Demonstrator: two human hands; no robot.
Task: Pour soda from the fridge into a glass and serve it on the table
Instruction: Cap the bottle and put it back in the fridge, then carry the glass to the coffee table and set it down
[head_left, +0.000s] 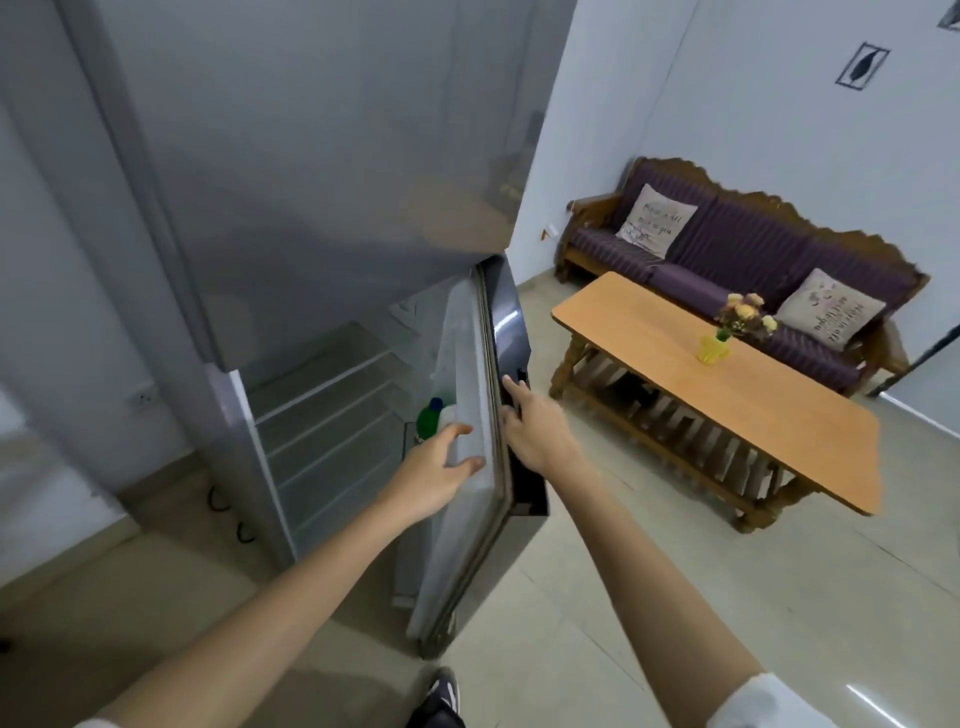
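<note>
**Fridge open, soda not yet in hand**

The person stands at the fridge with its lower door swung partly open. The right hand is on the door's outer edge, fingers laid along it near the dark handle; how tightly it grips I cannot tell from here. The left hand reaches round the inner side of the door with fingers spread and loosely curved, holding nothing, thumb against the door's white lining.

Just past that hand, in the door rack, stands a green bottle with a blue cap, presumably the soda. The fingertips are near it but not touching it. The wire shelves inside look bare.

So the task is barely begun, as I judge it: the fridge is open and that is all. The bottle has yet to be lifted out. No glass is anywhere in sight, so one must be found, filled and carried over.

The wooden table stands well apart to the right, in front of a purple sofa. It carries only a yellow vase of flowers, with plenty of bare top for a glass.
</note>
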